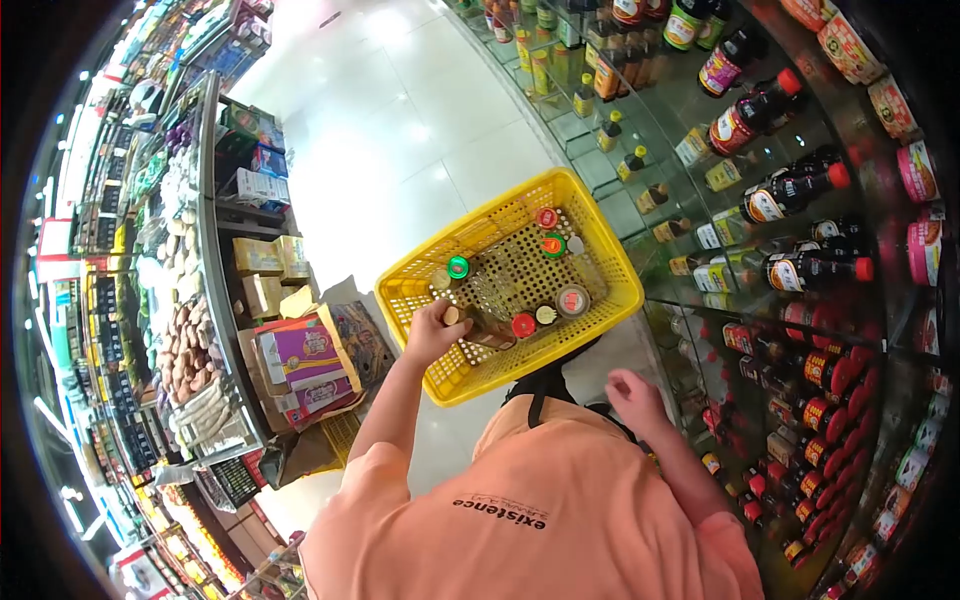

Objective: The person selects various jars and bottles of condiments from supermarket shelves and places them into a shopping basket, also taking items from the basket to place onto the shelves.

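A yellow plastic basket (610,225) with perforated sides is in front of my body. My left hand (434,334) reaches over its near left side, closed around the neck of a brownish glass bottle (490,336) with a tan cap. That bottle leans inside the basket. Around it stand several jars and bottles, among them a green-capped one (458,267), a red-capped one (523,324) and a wide-lidded jar (572,300). My right hand (637,400) hangs near my waist, right of the basket, its fingers curled with nothing seen in them.
Glass shelves (700,240) hold dark sauce bottles (770,200) on the right. Produce racks (190,330) line the left, with cartons (262,258) and an open box of purple packets (305,355) beside them. A pale tiled floor (400,120) runs between.
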`<state>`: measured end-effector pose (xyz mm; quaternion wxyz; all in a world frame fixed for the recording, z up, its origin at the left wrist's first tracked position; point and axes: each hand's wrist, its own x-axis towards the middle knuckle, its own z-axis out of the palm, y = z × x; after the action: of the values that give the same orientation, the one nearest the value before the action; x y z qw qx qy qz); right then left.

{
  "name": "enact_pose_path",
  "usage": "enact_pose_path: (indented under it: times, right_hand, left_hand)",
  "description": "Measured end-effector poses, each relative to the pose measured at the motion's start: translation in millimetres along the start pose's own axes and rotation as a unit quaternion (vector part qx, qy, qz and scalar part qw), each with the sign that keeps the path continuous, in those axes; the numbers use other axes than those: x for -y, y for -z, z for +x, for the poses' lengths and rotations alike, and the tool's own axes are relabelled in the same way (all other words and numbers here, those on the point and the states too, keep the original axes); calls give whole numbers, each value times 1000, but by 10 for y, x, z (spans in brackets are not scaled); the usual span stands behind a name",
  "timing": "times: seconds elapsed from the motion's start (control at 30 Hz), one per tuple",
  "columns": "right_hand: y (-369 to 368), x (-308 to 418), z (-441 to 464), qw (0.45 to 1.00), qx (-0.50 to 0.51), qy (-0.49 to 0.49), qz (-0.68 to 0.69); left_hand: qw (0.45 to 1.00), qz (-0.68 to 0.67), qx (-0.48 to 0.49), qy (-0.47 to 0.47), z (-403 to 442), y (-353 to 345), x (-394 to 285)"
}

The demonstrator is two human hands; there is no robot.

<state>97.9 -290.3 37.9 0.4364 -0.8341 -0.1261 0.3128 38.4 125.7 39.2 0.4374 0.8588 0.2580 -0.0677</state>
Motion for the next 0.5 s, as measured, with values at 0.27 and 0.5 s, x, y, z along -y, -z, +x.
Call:
enact_pose_path:
  times: [0.27, 0.5]
  right_hand:
    - [-185, 1127, 728, 968, 75, 215, 107]
    - [77, 848, 724, 738, 413, -33, 533]
  left_hand:
    - [933, -316, 118, -128, 90, 212, -871]
    - [793, -520, 298, -110, 391, -600, -1600]
